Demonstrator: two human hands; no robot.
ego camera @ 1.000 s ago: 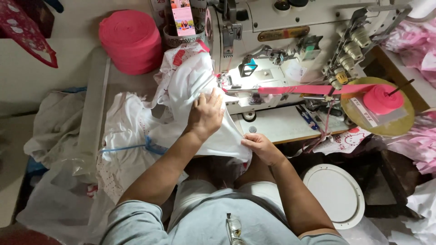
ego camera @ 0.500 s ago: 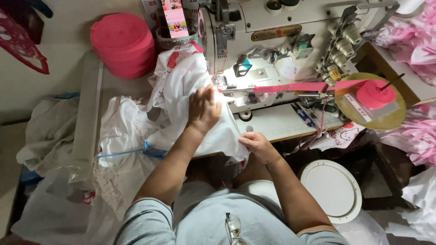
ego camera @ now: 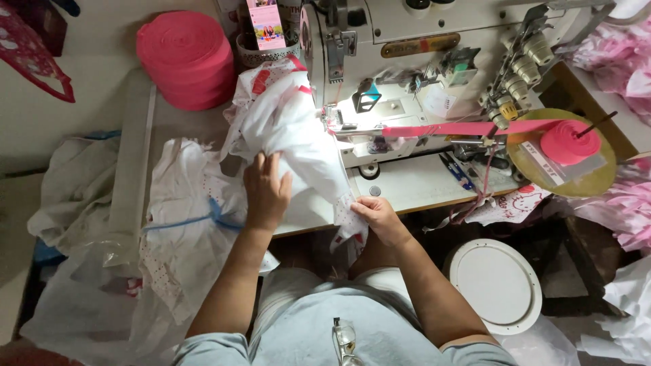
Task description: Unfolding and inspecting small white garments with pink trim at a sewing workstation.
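A white garment [ego camera: 298,139] with small red dots and pink trim lies bunched across the sewing table, reaching up to the needle of a white industrial sewing machine [ego camera: 420,41]. My left hand [ego camera: 266,191] presses flat on the cloth at the middle of the table, fingers gathering a fold. My right hand [ego camera: 377,215] pinches the garment's lower edge at the table's front rim. A pink binding tape [ego camera: 447,129] runs from a pink spool [ego camera: 568,141] on a yellow disc into the machine's folder.
A large roll of pink tape [ego camera: 188,57] stands at the back left. A bundle of white pieces tied with blue string [ego camera: 193,217] lies to the left. Blue-handled snips [ego camera: 456,171] rest on the table. A white round lid [ego camera: 498,285] sits below right.
My left hand has slid back toward me along the cloth, drawing the garment away from the needle. The right hand stays on the lower edge.
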